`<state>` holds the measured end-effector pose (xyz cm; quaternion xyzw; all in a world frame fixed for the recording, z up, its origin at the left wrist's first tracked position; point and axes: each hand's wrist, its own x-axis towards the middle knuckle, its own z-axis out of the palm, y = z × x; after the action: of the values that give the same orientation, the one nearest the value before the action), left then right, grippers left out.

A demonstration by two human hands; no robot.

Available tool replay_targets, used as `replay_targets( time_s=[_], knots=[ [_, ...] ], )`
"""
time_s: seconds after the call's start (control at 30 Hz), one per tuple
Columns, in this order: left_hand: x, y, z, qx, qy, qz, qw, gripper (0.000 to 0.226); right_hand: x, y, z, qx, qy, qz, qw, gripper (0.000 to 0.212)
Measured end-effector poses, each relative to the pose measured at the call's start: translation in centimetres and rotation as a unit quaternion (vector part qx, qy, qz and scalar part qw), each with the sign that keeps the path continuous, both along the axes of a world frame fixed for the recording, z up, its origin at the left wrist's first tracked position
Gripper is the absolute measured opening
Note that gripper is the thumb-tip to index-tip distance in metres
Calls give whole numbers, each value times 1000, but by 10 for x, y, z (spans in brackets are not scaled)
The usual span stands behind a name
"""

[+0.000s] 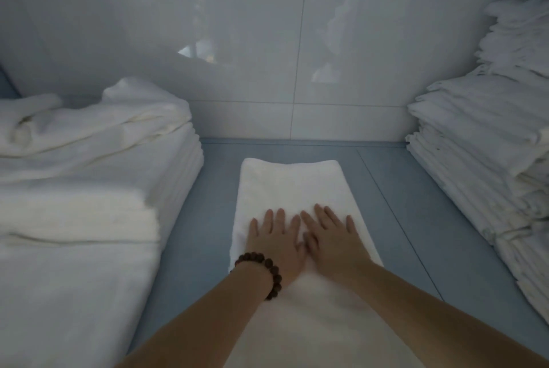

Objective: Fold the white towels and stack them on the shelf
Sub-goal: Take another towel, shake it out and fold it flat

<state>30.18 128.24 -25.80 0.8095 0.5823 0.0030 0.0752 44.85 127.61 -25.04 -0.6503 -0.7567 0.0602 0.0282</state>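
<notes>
Plush, oblong white towel (285,186) lies on the smooth blue shelf (395,189); my left grip (276,244) and right grip (332,241) press it, fingers straight.

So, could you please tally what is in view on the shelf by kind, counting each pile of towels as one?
Piles of white towels: 2, the left pile and the right pile
Single folded towel in the middle: 1
Hands flat on it: 2, the left hand and the right hand
Brown bead bracelet: 1
Total: 6
</notes>
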Motion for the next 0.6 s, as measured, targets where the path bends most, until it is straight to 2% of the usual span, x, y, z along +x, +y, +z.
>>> replay_targets(
  time_s=[0.1,0.27,0.33,0.4,0.47,0.6],
  knots=[
    [-22,-41,1,13,6,-13,1000,59,16,-44,-1,2,-21,-29,999,53],
    [-34,-88,19,-23,59,86,994,56,30,-100,12,-49,-56,-100,992,53],
    [-17,-116,20,-24,13,85,996,54,19,-125,12,-43,-36,-73,996,52],
    [-3,-151,13,-28,-34,42,998,53,5,-155,8,-34,8,-10,999,52],
    [-3,-178,6,-9,-38,21,999,54,-1,-181,2,-25,18,21,999,54],
    [-27,-191,4,0,-34,77,996,56,15,-196,-1,-18,3,-31,999,56]
  ],
)
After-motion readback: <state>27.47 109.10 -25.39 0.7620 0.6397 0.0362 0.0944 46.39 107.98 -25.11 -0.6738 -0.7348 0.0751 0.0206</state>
